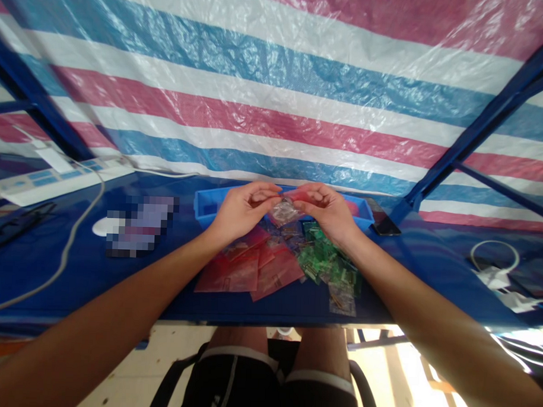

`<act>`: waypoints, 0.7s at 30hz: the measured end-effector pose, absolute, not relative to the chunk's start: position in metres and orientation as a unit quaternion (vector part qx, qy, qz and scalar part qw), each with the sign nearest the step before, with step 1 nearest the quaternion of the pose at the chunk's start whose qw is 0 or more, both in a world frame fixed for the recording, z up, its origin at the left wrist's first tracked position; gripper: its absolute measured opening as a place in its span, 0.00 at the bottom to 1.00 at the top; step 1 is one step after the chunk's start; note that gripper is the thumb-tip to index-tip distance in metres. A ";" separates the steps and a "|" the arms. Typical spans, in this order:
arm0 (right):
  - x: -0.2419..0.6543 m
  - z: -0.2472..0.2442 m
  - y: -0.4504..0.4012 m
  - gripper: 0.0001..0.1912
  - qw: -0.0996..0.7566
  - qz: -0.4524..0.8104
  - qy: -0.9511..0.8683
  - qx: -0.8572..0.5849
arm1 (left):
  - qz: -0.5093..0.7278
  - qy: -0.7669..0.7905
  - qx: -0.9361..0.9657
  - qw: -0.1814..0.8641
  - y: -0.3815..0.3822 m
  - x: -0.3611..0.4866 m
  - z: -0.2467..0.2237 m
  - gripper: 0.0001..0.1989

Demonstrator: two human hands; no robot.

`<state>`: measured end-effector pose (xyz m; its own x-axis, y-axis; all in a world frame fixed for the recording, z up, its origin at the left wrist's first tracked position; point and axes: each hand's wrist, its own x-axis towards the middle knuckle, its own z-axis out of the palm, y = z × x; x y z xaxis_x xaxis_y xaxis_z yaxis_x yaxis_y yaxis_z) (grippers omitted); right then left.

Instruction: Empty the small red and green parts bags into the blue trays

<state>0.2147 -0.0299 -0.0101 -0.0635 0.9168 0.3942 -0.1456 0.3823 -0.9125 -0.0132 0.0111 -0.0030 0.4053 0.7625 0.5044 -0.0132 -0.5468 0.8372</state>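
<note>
Fingertips of both hands meet over the table, narrowed to a pinch. Between them sits a small clear bag (284, 213), its contents too blurred to name. Left hand (249, 205) has thumb and fingers closed on the bag's left side; right hand (323, 206) pinches at its right, where some red plastic (298, 194) shows under the fingers. Exactly how the two films overlap is not clear.

For this step, a light pinch near the rim would probably serve best: thin film creases easily, and small contents could press through if squeezed. Holding the bag flat between both thumbs should make its edge easier to find.

Just behind the hands, toward the table's back edge, a blue tray (205, 206) is partly hidden by them. Nearer the front edge, red bags (231, 276) lie overlapping below the left hand, and green bags (318, 258) are heaped below the right. Another clear bag (343, 302) rests close to the front edge of the table (268, 310), so forearms are better held high to avoid sweeping it off. A dark phone (386, 222) lies beyond the tray's right end, well placed out of the way.
</note>
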 end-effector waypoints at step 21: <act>0.214 -0.005 -0.031 0.21 0.594 0.382 -0.604 -0.369 | 0.509 0.271 0.717 0.391 0.007 -0.012 0.001 0.21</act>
